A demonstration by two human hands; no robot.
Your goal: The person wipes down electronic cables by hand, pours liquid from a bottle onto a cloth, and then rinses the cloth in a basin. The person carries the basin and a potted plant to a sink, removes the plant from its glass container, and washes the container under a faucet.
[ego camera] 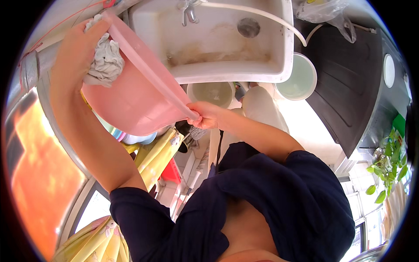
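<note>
A pink plastic basin (140, 95) is tilted on its side beside the sink, its outer wall turned towards me and its rim slanting down to the right. My left hand (78, 44) grips a bunched greyish-white cloth (106, 62) against the basin's outer wall, near the upper end of the rim. At the rim's lower end, the fingers of my right hand (208, 115) are closed around the edge. Ahead is a white sink (209, 70) with brown stains, a metal tap (190, 14) and a dark drain (248, 27). The basin's inside is mostly hidden.
Two buckets, one below the sink (212, 93) and one at its right corner (296, 78), stand near my leg. A pale hose (262, 14) crosses the sink. To the right are a black panel (343, 75) and a trailing plant (389, 163). Yellow fabric (160, 157) hangs left.
</note>
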